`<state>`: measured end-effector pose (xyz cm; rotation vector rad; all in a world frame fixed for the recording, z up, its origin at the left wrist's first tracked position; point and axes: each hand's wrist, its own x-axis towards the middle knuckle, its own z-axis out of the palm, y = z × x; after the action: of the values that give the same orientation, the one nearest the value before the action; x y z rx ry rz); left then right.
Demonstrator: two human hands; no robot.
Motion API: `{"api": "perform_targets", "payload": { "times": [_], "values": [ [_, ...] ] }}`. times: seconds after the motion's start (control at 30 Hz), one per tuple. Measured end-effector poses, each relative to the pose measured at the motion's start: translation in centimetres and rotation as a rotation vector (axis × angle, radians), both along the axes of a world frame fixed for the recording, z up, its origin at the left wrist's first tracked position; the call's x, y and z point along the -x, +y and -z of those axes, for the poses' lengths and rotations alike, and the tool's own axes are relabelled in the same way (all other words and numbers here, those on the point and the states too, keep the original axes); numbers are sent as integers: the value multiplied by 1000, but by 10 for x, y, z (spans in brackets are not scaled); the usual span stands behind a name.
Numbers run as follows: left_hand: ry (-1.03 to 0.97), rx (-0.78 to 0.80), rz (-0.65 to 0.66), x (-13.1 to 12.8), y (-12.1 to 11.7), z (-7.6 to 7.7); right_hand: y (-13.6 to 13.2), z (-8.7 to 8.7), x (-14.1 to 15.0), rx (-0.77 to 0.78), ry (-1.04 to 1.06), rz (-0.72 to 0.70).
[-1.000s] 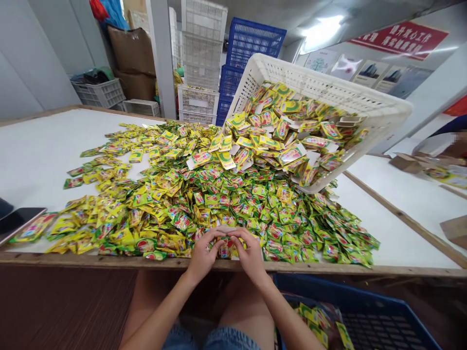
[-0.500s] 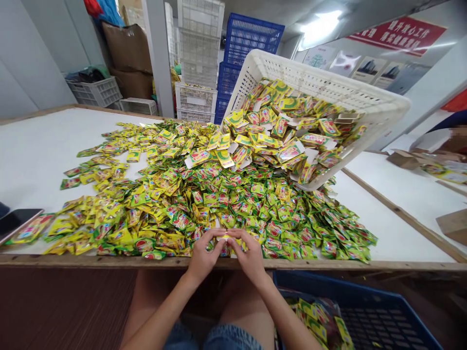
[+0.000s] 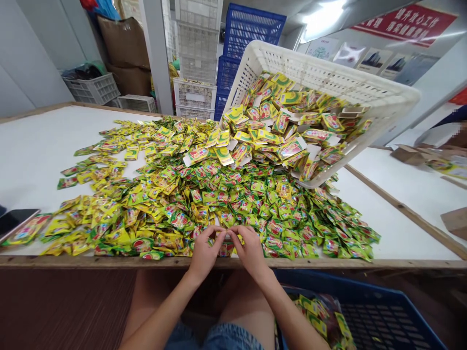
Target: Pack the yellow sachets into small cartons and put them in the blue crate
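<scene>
My left hand (image 3: 205,250) and my right hand (image 3: 248,248) meet at the near table edge, thumbs and fingertips pinched together. Between them is a small printed box (image 3: 225,249), mostly covered by the fingers, with a pale upper edge showing. Just beyond my hands spreads a deep heap of small green and yellow packets (image 3: 251,194) with red pictures. Behind the heap, a white plastic basket (image 3: 328,80) lies tipped toward me. Small yellow cartons (image 3: 268,138), some with white flaps open, spill from it onto the packets.
A phone (image 3: 16,221) lies at the left table edge beside a larger packet (image 3: 31,231). Below the table on the right is a blue crate (image 3: 386,311) holding yellow packages. Stacked crates (image 3: 197,58) stand behind. A wooden strip (image 3: 401,206) divides the table on the right.
The fingertips have shifted slightly on the small box and are drawn in closer, the fingers more bent. The view has tilted a little; the heap and basket look the same.
</scene>
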<state>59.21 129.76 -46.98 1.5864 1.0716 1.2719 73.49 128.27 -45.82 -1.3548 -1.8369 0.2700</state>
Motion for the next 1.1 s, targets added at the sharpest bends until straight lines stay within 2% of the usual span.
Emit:
{"api": "perform_targets", "payload": {
  "times": [0.3,0.43,0.53,0.67,0.93,1.1],
  "values": [
    [-131,-63,-1,-3,-1,15,-14,-1,2,101,272,-6],
    [-112,-106,73,4,-2,15,-17,4,4,105,340,-5],
    [-65,-117,79,10,-4,16,-16,10,4,85,368,10],
    [-28,-113,52,12,-4,17,-14,14,2,55,388,18],
    [-30,-112,76,9,2,18,-11,11,4,70,408,-16],
    [5,-140,158,16,6,22,-11,27,-2,-10,305,-10]
  ]
}}
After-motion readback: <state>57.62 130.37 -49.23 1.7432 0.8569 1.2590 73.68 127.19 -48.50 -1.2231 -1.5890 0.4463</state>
